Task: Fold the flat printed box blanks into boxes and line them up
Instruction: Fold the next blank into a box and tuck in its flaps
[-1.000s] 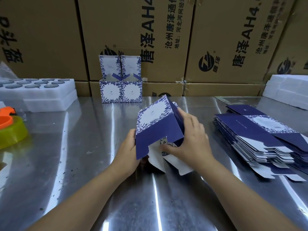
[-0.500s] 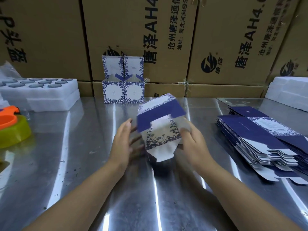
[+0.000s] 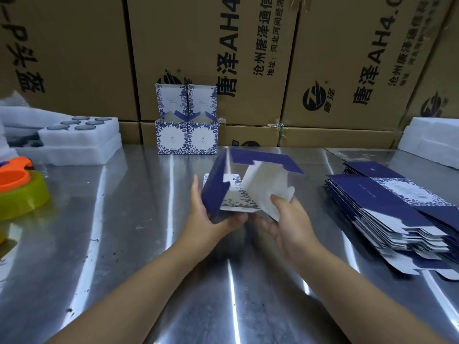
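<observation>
The half-folded box (image 3: 248, 187) is held between both hands: its blue side is clasped by the left hand's (image 3: 211, 219) upright fingers and thumb; a white flap is pinched under the right hand's (image 3: 291, 227) thumb.

glossy scratched steel table (image 3: 124, 244); matt printed card box blank (image 3: 248, 184); white foam trays (image 3: 82, 140)

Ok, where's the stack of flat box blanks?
In the head view, the stack of flat blanks lies at the right, to the right of the right hand and in front of the white foam blocks.
</observation>
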